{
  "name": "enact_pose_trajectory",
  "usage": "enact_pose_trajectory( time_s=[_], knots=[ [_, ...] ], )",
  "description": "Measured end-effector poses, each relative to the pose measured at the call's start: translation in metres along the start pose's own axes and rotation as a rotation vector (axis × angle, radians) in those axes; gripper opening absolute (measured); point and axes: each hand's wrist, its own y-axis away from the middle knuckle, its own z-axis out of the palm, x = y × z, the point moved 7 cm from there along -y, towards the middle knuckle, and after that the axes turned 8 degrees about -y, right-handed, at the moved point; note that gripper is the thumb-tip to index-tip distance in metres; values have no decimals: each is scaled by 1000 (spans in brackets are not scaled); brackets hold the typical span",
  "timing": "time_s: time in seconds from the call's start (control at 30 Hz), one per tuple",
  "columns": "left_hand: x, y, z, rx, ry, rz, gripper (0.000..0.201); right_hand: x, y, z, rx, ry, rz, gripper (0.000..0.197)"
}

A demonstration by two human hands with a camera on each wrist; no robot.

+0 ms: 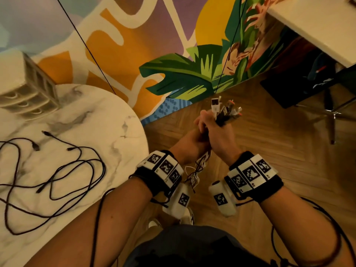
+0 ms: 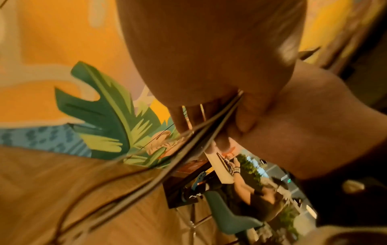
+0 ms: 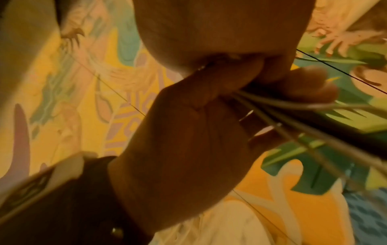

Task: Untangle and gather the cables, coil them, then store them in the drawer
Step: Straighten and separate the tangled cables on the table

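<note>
Hands bunching cables over wood floor

Left hand [image 1: 194,143] and right hand [image 1: 221,135] grip thin cable bundle [image 1: 225,110]; black cables [image 1: 57,170] lie looped on marble surface [image 1: 107,120].

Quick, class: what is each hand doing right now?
Left hand: closed, fingers curled round the bundle of cables.
Right hand: closed, gripping the same bundle just below its plugs.

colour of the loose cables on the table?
Black, the loose cables on the white marble-pattern table; head view shows it best.
</note>
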Motion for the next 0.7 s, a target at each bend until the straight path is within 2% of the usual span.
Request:
enact_pose_trajectory(
  time_s=[0.07,0.13,0.2,0.27,0.3,0.33,0.37,0.4,0.47,0.53,0.6,0.7],
  knots=[
    [11,-4,-1,23,217,13,30,-3,-4,3,-106,-10,37,39],
    [20,-5,-8,61,282,63,21,0,-5,3,-216,-89,67,31],
    [22,-4,-21,152,253,4,15,4,3,11,-423,-185,61,25],
    [25,-2,-28,137,260,-45,34,24,16,24,-615,-200,101,24],
    [30,-1,-29,91,298,-38,44,41,22,29,-652,-94,103,12],
    [37,-1,-30,62,309,-25,50,57,24,32,-645,10,107,7],
    [44,-2,-33,72,253,-9,53,78,22,33,-590,99,120,26],
    [53,-2,-37,107,119,7,53,95,19,31,-499,131,146,40],
    [72,-1,-41,180,-255,53,48,126,12,23,-277,124,257,50],
    [92,4,-41,228,-529,131,44,158,6,14,-143,166,373,43],
    [113,11,-40,265,-721,231,40,191,7,5,-124,259,480,40],
    [137,16,-48,323,-929,335,35,223,10,-7,-118,528,615,39]
  ],
)
